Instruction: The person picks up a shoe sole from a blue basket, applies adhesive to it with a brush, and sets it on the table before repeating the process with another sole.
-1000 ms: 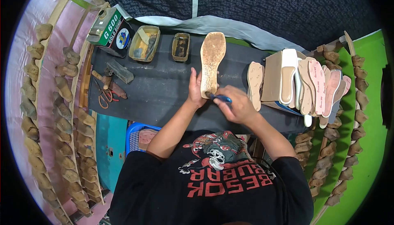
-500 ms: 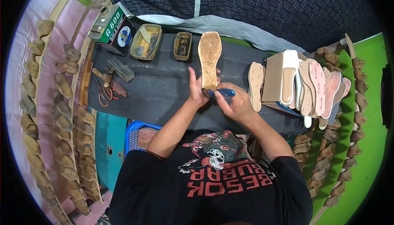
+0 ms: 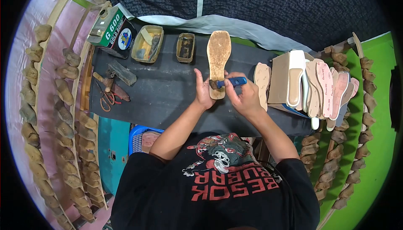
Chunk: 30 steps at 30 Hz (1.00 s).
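In the head view, a tan shoe insole [image 3: 218, 49] with a blotchy brown surface lies lengthwise in my left hand [image 3: 204, 91], its wide end pointing away from me. That hand supports it from beneath, thumb raised at the left; the fingers under it are mostly hidden. My right hand [image 3: 244, 97] grips the blue handle of a brush [image 3: 237, 81]. The brush's dark head touches the insole near its narrow heel end.
Left on the dark table [image 3: 168, 95] are a glue can [image 3: 111, 32], two tubs, a grey block [image 3: 122, 72], a hammer and scissors [image 3: 107, 101]. Right, several insoles [image 3: 325, 87] lean by a cardboard box [image 3: 279, 79]. Shoe lasts hang on side racks.
The brush has shifted up and slightly right, from the insole's lower end area toward its narrow part. The insole's heel end now shows below the brush. My left hand still supports it.
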### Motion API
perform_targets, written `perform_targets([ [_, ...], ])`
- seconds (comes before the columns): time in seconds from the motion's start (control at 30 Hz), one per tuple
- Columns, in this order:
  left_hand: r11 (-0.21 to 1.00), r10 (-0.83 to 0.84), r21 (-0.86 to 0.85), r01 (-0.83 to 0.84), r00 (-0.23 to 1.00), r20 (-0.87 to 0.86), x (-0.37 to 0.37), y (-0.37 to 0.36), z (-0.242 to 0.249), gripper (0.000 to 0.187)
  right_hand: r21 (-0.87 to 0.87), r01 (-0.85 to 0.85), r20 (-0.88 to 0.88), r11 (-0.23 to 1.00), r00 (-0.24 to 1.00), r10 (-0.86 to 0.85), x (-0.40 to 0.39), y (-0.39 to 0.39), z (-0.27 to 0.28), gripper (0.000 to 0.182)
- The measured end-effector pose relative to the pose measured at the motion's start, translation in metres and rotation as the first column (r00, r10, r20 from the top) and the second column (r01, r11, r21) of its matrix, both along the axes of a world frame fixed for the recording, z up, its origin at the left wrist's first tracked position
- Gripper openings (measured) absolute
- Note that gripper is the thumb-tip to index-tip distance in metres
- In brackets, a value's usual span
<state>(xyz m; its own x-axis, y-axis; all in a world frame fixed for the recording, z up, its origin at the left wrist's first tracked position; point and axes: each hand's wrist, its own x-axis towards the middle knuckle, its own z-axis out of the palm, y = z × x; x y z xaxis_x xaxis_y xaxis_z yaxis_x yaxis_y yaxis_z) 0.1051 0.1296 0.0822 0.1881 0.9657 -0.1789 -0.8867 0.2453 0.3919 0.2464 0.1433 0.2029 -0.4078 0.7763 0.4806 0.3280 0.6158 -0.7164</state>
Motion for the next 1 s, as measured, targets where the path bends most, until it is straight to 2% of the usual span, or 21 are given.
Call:
perform_targets([
  [0.07,1.000,0.024,-0.021,-0.024,1.000,0.011,0.001,0.003,0.000,0.112,0.005,-0.036,0.014,0.999,0.999,0.036,0.002,-0.003,0.003,0.013],
  [0.1,0.997,-0.021,0.077,0.015,0.997,0.069,-0.002,0.004,-0.003,0.110,0.019,-0.060,0.020,0.998,0.998,0.059,0.003,-0.005,0.004,0.013],
  [0.2,0.985,-0.013,0.175,-0.001,0.997,0.079,-0.005,0.015,-0.011,0.106,0.019,-0.086,0.039,0.996,0.996,0.086,0.008,-0.013,0.005,0.013],
  [0.23,0.992,-0.036,0.121,0.026,0.997,0.076,-0.006,0.016,-0.008,0.093,0.004,-0.081,0.040,0.997,0.996,0.081,0.010,-0.014,0.006,0.013],
  [0.33,0.998,0.036,0.060,-0.032,0.998,-0.058,0.000,0.019,0.002,0.083,-0.016,-0.037,0.060,0.999,0.997,0.038,0.020,-0.012,0.004,0.013],
  [0.37,0.996,0.076,0.057,-0.074,0.997,-0.030,0.005,0.019,0.006,0.076,-0.018,-0.015,0.069,1.000,0.997,0.016,0.023,-0.010,0.003,0.012],
  [0.47,0.992,0.109,0.064,-0.107,0.993,-0.042,0.010,0.022,0.001,0.075,0.026,0.032,0.064,0.999,0.997,-0.033,0.027,-0.006,0.009,0.013],
  [0.6,0.995,0.083,0.059,-0.082,0.997,-0.008,0.009,0.027,-0.003,0.072,0.033,-0.006,0.110,0.999,0.994,0.002,0.039,-0.014,0.011,0.011],
  [0.67,0.998,0.044,0.040,-0.043,0.999,-0.029,0.008,0.028,-0.009,0.072,0.030,0.045,0.094,0.999,0.994,-0.047,0.042,-0.009,0.012,0.011],
  [0.8,0.993,0.113,0.029,-0.111,0.992,-0.048,0.013,0.026,0.001,0.073,0.027,0.134,0.103,0.991,0.985,-0.136,0.043,-0.001,0.014,0.012],
  [0.93,0.990,0.065,0.132,-0.055,0.995,-0.071,0.011,0.025,0.001,0.071,0.090,-0.025,0.105,0.996,0.994,0.016,0.040,-0.010,0.014,0.015],
  [1.0,0.988,0.077,0.142,-0.064,0.993,-0.089,0.010,0.025,-0.001,0.069,0.109,0.000,0.100,0.994,0.995,-0.011,0.038,-0.009,0.011,0.017],
])
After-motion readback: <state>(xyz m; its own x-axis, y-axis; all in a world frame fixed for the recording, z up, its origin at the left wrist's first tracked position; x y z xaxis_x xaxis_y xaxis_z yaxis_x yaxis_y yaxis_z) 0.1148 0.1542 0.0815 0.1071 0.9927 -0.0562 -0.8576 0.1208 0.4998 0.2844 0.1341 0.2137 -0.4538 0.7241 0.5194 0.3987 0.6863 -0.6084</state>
